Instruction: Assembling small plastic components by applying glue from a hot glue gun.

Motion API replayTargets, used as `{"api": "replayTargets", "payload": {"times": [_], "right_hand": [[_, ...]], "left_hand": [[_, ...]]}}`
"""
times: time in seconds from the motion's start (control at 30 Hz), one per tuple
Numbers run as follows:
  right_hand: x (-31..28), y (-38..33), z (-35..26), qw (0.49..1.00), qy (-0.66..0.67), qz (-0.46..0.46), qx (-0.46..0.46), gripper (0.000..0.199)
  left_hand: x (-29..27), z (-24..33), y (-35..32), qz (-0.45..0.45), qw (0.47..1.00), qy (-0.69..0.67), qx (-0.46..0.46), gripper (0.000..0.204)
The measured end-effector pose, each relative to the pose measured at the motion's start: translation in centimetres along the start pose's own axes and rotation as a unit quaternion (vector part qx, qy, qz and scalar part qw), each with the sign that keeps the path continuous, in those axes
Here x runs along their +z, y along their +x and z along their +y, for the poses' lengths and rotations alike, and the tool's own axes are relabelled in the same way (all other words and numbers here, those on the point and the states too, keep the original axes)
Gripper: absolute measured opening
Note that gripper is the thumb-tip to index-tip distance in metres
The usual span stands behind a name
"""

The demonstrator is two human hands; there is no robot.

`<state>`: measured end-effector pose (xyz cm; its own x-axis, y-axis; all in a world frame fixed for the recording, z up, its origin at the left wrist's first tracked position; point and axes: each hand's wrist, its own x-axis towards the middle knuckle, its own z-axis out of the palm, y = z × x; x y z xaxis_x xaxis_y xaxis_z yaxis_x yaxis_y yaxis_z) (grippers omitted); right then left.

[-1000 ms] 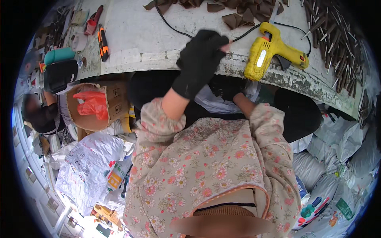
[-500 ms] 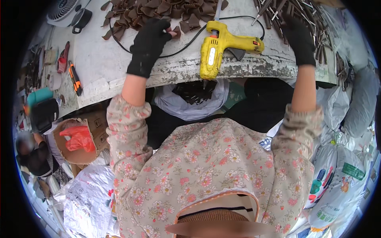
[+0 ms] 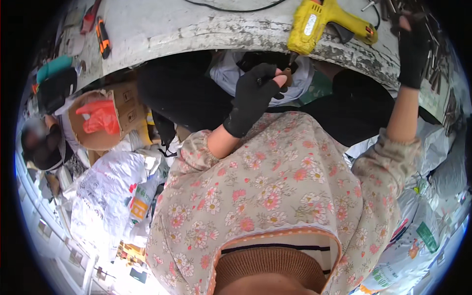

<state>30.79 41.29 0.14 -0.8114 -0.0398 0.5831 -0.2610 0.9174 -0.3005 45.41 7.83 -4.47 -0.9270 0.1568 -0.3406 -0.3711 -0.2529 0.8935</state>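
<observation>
My left hand [image 3: 253, 98], in a black fingerless glove, pinches a small brown curved piece [image 3: 288, 77] just below the nozzle of a yellow hot glue gun [image 3: 309, 29]. The glue gun lies at the table's near edge with its nozzle pointing toward me. Whether the piece touches the nozzle I cannot tell. My right hand [image 3: 414, 51], gloved the same way, is over a pile of thin dark sticks [image 3: 435, 73] at the right side of the table. Its fingers are curled together, and what they hold is too blurred to make out.
A white plastic-lined container [image 3: 300, 86] stands below the table edge, between my legs. On the table's left lie an orange-black utility knife [image 3: 103, 38] and a black cord [image 3: 236, 10]. A cardboard box [image 3: 93, 135] with a red bag sits at left; another person [image 3: 42, 142] is beyond it.
My left hand has come from the brown pieces at the back of the table down to the glue gun's nozzle, carrying one piece. My right hand stays by the sticks. The whole view has shifted.
</observation>
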Motion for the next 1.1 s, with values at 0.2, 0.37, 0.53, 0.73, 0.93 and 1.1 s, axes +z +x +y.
{"api": "replayTargets", "payload": {"times": [0.2, 0.37, 0.53, 0.73, 0.93, 1.1], "right_hand": [[2.8, -4.8, -6.9, 0.987, 0.06, -0.136, -0.059, 0.047], [2.7, -5.1, -8.0, 0.981, -0.001, -0.196, -0.001, 0.063], [2.4, -4.4, -6.8, 0.957, 0.061, -0.275, 0.073, 0.064], [3.0, -4.6, -5.6, 0.971, 0.066, -0.228, 0.013, 0.062], [2.5, -5.7, -8.1, 0.977, 0.098, -0.185, 0.042, 0.051], [-2.1, -9.3, -14.6, 0.887, 0.372, -0.242, 0.127, 0.035]], "left_hand": [[-0.1, -0.4, 0.3, -0.004, 0.999, -0.026, -0.036, 0.016], [0.3, -0.2, 0.5, -0.008, 0.999, -0.018, -0.026, 0.017], [0.6, 0.0, 0.7, 0.0, 0.999, -0.029, -0.028, 0.017], [0.7, 0.0, 0.7, 0.009, 1.0, 0.028, -0.009, 0.019], [0.4, 0.8, 0.3, 0.011, 0.998, 0.051, 0.02, 0.02], [-0.4, 1.3, 0.1, 0.01, 0.972, -0.215, -0.1, 0.024]]}}
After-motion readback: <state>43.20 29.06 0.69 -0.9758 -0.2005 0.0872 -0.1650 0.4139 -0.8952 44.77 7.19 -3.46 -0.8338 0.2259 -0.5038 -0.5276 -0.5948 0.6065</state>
